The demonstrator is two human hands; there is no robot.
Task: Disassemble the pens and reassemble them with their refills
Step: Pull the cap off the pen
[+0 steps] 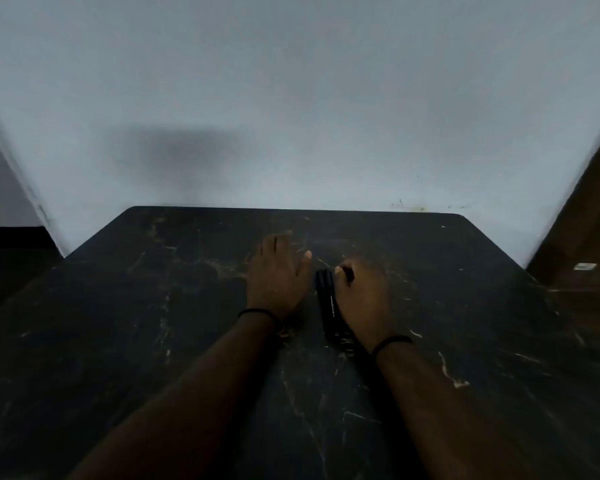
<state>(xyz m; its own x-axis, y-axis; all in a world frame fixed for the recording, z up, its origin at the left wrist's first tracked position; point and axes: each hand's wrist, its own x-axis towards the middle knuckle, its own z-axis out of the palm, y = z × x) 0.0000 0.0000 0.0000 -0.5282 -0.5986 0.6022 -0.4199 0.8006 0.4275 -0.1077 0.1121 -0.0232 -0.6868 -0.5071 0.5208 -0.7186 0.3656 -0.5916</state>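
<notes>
Hands are both out over a dark marble-look table (153, 341), the kind with pale veins running through it. Left hand (278, 275) lies flat on the tabletop, fingers straight and a bit spread, thumb sticking out to the right, holding nothing. Right hand (361, 292) sits just to the right of it with the fingers curled under, and the thumb and fingertips seem to be pinching something small and dark near the top of the hand (too murky to say what it is, could be a cap or the end of a pen).

Pens (328, 306) are in a little black bunch lying on the table between the two hands, pressed up against the inner edge of the right hand and running roughly toward the camera. One has some pale lettering along its side; I can't make out how many there are, since the lighting is really dim.

Each wrist has a thin black band: one on the left (257, 311), one on the right (394, 341). Behind the table is a plain pale wall (309, 98), and at the far right there's a brown wooden surface (589, 237).
</notes>
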